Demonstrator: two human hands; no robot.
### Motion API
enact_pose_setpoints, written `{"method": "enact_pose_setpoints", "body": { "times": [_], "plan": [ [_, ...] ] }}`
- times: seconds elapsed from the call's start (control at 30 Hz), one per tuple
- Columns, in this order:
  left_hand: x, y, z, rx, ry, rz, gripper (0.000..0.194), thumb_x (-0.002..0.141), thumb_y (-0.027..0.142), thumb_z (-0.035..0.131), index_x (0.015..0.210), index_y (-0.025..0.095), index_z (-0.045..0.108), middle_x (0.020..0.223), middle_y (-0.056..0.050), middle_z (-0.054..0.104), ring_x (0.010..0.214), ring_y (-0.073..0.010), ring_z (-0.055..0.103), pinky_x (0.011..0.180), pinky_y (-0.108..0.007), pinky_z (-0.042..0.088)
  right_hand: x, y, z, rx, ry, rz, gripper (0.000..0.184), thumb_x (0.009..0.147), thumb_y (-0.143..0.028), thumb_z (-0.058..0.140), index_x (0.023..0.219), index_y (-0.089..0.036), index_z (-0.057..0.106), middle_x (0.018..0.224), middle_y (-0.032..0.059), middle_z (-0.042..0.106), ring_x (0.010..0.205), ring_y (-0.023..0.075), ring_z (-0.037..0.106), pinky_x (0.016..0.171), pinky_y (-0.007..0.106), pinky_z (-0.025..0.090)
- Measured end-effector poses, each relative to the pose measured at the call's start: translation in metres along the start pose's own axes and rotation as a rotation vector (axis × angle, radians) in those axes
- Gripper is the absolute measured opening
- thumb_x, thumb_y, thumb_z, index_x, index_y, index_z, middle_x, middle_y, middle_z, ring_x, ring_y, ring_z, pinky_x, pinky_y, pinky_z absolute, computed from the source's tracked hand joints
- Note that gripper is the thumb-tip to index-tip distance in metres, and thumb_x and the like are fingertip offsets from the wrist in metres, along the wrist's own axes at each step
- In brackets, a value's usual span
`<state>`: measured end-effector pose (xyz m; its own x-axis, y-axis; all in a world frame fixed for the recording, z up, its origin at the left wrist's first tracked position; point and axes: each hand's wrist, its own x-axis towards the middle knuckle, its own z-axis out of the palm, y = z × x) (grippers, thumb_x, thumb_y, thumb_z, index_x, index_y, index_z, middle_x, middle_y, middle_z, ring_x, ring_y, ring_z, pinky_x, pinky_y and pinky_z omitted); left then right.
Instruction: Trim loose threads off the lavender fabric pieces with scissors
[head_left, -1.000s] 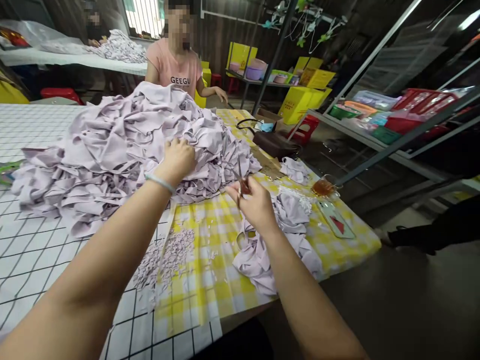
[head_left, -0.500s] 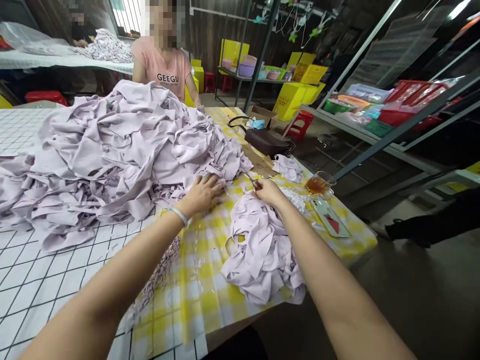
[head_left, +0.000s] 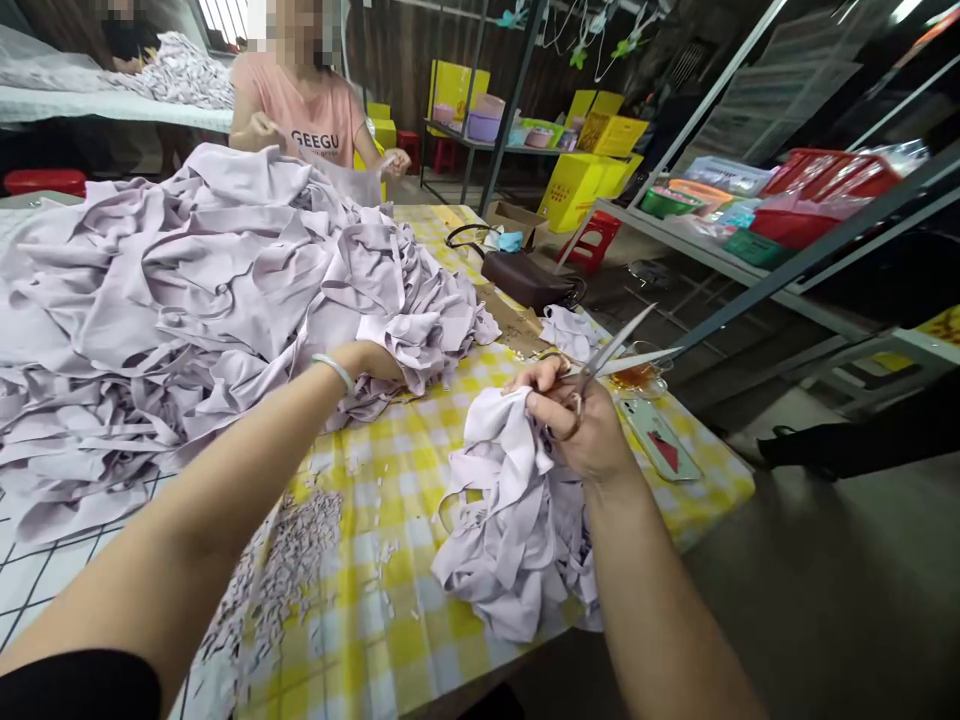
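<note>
A big heap of pale lilac fabric pieces (head_left: pixel 225 260) covers the left of the table. My left hand (head_left: pixel 381 362), a light bangle at its wrist, reaches under the heap's front right edge; cloth hides its fingers. In my right hand (head_left: pixel 581 425) is a pair of scissors (head_left: pixel 600 362), blades apart and pointing up and right. Its fingertips touch the top of a smaller pile of lilac cloth (head_left: pixel 510 520), whether gripping it I cannot tell. Small lilac clippings (head_left: pixel 289 560) lie scattered on the yellow checked tablecloth (head_left: pixel 405 610).
Right of the small pile lie a phone (head_left: pixel 660 440) and a glass of amber drink (head_left: pixel 637 375). A dark brown bag (head_left: pixel 529 280) sits at the table's right edge, near a small lilac cloth bundle (head_left: pixel 570 332). Across the heap, a person in a pink shirt (head_left: pixel 304 110) handles fabric.
My left hand has gone from atop the heap to the tablecloth, then under the heap's edge. My right hand has turned, swinging the scissors rightward. The person opposite has raised both hands with cloth.
</note>
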<state>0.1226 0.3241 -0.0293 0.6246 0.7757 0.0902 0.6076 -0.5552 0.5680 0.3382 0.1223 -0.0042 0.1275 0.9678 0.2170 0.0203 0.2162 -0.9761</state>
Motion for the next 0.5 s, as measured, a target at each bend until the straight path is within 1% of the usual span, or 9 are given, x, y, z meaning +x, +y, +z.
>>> {"method": "enact_pose_setpoints", "body": {
  "times": [0.07,0.13,0.17,0.23,0.3,0.33,0.4,0.43,0.5],
  "plan": [
    [-0.012,0.000,-0.015,0.074,-0.223,0.001,0.032,0.084,0.032,0.078,0.109,0.014,0.071,0.096,-0.004,0.075,0.080,-0.0156,0.067,0.075,-0.030,0.058,0.002,-0.003,0.000,0.004,0.043,-0.056,0.028,0.073,-0.031,0.072,0.079,-0.025,0.045,0.084,0.0002,0.059,0.077,0.0180,0.060,0.071,0.033,0.049],
    [-0.026,0.002,-0.025,0.106,-0.314,-0.006,0.032,0.075,0.034,0.082,0.098,0.013,0.076,0.083,-0.002,0.076,0.075,-0.0166,0.066,0.075,-0.028,0.055,0.002,-0.008,-0.003,-0.018,0.103,-0.113,0.026,0.072,-0.027,0.071,0.078,-0.025,0.047,0.084,0.0002,0.059,0.076,0.0172,0.060,0.068,0.032,0.047],
    [-0.034,0.004,-0.025,0.131,-0.313,-0.013,0.033,0.076,0.037,0.080,0.097,0.012,0.077,0.084,-0.004,0.077,0.079,-0.0195,0.067,0.078,-0.030,0.055,0.000,-0.011,-0.005,-0.029,0.139,-0.145,0.024,0.072,-0.024,0.071,0.077,-0.025,0.048,0.084,0.0004,0.060,0.075,0.0166,0.059,0.067,0.031,0.046],
    [-0.049,0.010,-0.011,0.184,-0.230,-0.021,0.039,0.085,0.042,0.071,0.108,0.011,0.076,0.106,-0.013,0.076,0.102,-0.0294,0.067,0.094,-0.041,0.051,-0.005,-0.020,-0.009,-0.027,0.232,-0.225,0.022,0.070,-0.020,0.071,0.075,-0.024,0.050,0.081,0.0009,0.060,0.072,0.0154,0.058,0.064,0.031,0.043],
    [-0.060,0.013,0.015,0.285,-0.117,0.075,0.051,0.090,0.043,0.066,0.133,0.016,0.065,0.143,-0.018,0.059,0.134,-0.0393,0.050,0.113,-0.056,0.035,-0.014,-0.032,-0.012,0.016,0.319,-0.302,0.021,0.066,-0.016,0.071,0.073,-0.024,0.053,0.077,0.0008,0.061,0.068,0.0146,0.057,0.061,0.030,0.041],
    [-0.062,0.012,0.030,0.361,-0.081,0.173,0.057,0.091,0.044,0.066,0.142,0.021,0.058,0.156,-0.017,0.046,0.145,-0.0413,0.037,0.118,-0.062,0.024,-0.018,-0.038,-0.013,0.053,0.352,-0.332,0.021,0.064,-0.014,0.072,0.072,-0.024,0.054,0.074,0.0003,0.061,0.066,0.0145,0.057,0.059,0.029,0.041],
    [-0.056,0.005,0.054,0.490,-0.064,0.340,0.058,0.096,0.044,0.060,0.150,0.028,0.049,0.166,-0.013,0.030,0.154,-0.0397,0.020,0.121,-0.067,0.007,-0.028,-0.048,-0.013,0.139,0.386,-0.347,0.024,0.061,-0.011,0.073,0.071,-0.024,0.055,0.070,-0.0017,0.061,0.061,0.0140,0.056,0.056,0.029,0.042],
    [-0.048,-0.001,0.062,0.524,-0.052,0.358,0.055,0.098,0.041,0.056,0.151,0.028,0.048,0.168,-0.013,0.028,0.156,-0.0383,0.017,0.122,-0.067,0.003,-0.032,-0.052,-0.013,0.183,0.391,-0.335,0.025,0.060,-0.011,0.074,0.070,-0.024,0.055,0.069,-0.0029,0.060,0.058,0.0135,0.055,0.054,0.028,0.042],
    [-0.025,-0.011,0.067,0.511,-0.003,0.274,0.051,0.099,0.033,0.053,0.150,0.023,0.050,0.168,-0.015,0.027,0.156,-0.0375,0.016,0.122,-0.066,0.001,-0.039,-0.056,-0.012,0.255,0.381,-0.287,0.028,0.058,-0.010,0.077,0.068,-0.024,0.054,0.067,-0.0048,0.058,0.054,0.0127,0.054,0.051,0.027,0.043]
  ]
}}
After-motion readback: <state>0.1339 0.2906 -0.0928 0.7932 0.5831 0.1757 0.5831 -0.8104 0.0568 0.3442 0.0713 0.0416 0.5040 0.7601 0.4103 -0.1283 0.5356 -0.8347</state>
